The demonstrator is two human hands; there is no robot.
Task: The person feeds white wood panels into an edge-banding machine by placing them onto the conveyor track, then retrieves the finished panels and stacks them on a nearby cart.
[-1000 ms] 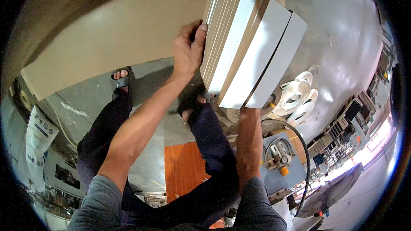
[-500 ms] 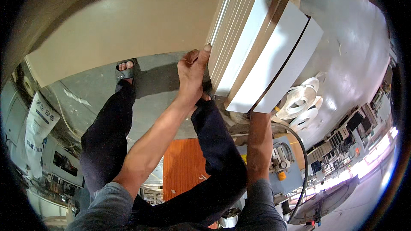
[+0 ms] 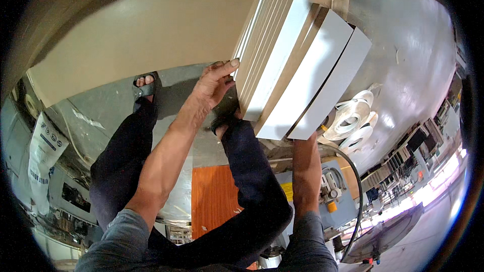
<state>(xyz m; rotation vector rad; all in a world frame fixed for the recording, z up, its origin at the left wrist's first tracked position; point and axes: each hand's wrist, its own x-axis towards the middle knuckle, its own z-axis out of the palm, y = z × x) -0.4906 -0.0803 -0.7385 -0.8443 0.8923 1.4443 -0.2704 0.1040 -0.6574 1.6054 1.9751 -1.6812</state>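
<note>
A leaning stack of narrow boards (image 3: 272, 53) with white faces and brown edges stands in front of me, tilted to the right. My left hand (image 3: 216, 81) is closed at the stack's left edge, its thumb and curled fingers against the outermost boards. On the right side, two wider white strips (image 3: 305, 78) lie with a dark gap between them. My right hand (image 3: 305, 143) reaches beneath the lower end of these strips; only the wrist area shows, and the fingers are hidden behind them.
A large beige panel (image 3: 141, 30) spreads across the far left. Rolls of white edging tape (image 3: 350, 121) lie right of the stack, near a grey machine (image 3: 333, 191) and a black hose (image 3: 359, 186). An orange-brown wood board (image 3: 212, 196) lies below, beside my legs. A white sack (image 3: 45, 156) stands left.
The stack of boards has shifted left and a little toward me. My left hand has moved left and slightly nearer with it, while my right forearm has barely moved.
</note>
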